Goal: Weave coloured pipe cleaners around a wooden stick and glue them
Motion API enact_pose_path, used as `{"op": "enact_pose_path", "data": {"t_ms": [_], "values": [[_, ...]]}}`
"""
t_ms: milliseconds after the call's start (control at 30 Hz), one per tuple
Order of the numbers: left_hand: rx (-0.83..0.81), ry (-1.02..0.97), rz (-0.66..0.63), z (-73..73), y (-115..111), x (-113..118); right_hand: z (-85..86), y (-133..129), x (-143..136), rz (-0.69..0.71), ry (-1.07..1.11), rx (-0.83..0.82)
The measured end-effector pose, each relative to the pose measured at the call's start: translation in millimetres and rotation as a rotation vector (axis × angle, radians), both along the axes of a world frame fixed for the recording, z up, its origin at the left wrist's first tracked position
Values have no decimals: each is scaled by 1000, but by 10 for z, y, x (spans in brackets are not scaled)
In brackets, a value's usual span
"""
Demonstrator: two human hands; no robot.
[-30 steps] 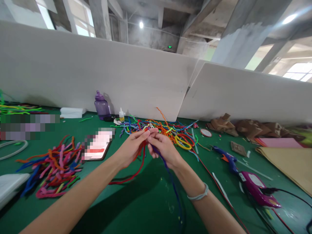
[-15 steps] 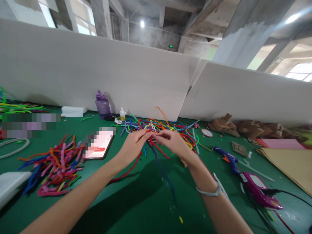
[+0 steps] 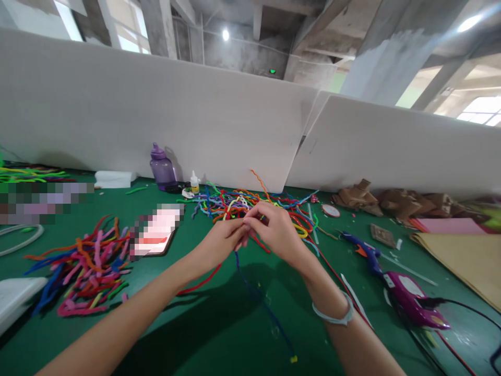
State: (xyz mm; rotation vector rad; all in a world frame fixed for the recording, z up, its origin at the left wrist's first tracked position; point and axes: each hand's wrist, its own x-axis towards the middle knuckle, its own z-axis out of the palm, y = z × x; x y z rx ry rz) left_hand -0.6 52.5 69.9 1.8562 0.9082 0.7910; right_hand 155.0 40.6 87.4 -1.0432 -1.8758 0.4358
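Observation:
My left hand [image 3: 224, 237] and my right hand [image 3: 271, 223] meet at the fingertips above the near side of a tangled pile of coloured pipe cleaners [image 3: 219, 202]. Each hand is closed in a pinch. From beneath my left fingers hangs a long dark blue pipe cleaner [image 3: 256, 296], running down toward me across the table. A small yellow bit [image 3: 293, 359] is at its lower end. What my right fingertips pinch is hidden behind them. A red pipe cleaner [image 3: 203, 283] stretches under my left wrist.
On the green table [image 3: 219, 334], a second pipe cleaner heap [image 3: 92, 269] and a phone [image 3: 158, 230] lie left. A purple bottle [image 3: 162, 167] and small glue bottle [image 3: 194, 181] stand behind. To the right are a blue glue gun [image 3: 366, 250], a magenta corded device [image 3: 417, 300] and brown paper [image 3: 462, 261].
My hands have come slightly down and closer together, my right fingers now overlapping my left fingertips. The blue pipe cleaner's lower end has shifted right and toward me.

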Motion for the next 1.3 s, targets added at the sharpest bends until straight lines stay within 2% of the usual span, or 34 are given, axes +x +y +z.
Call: {"op": "enact_pose_path", "data": {"t_ms": [100, 267, 400, 500, 567, 700, 833, 967, 1033, 1167, 1300], "values": [[-85, -32, -4, 38, -28, 14, -19, 29, 23, 67, 95, -111], [-247, -210, -44, 78, -87, 38, -21, 52, 47, 209, 305, -308], [-369, -403, -88, 84, -102, 42, -13, 46, 23, 166, 373, -309], [-431, -666, -31, 109, -78, 37, -72, 69, -36, 98, 419, -314], [-424, -811, 44, 125, -43, 24, -148, 80, -101, 189, 395, -412], [-478, -969, 138, 116, 36, -14, -327, 29, -289, 521, 342, -758], [-579, -1008, 203, 81, 97, -43, -487, -62, -498, 689, 527, -1006], [-636, -1016, 273, 39, 197, -96, -580, -140, -656, 677, 810, -1173], [-658, -1019, 298, 10, 269, -144, -592, -184, -710, 648, 893, -1199], [-658, -1028, 330, -37, 406, -261, -588, -263, -775, 637, 916, -1221], [-631, -1034, 347, -6, 488, -364, -578, -309, -810, 646, 923, -1244]]}}
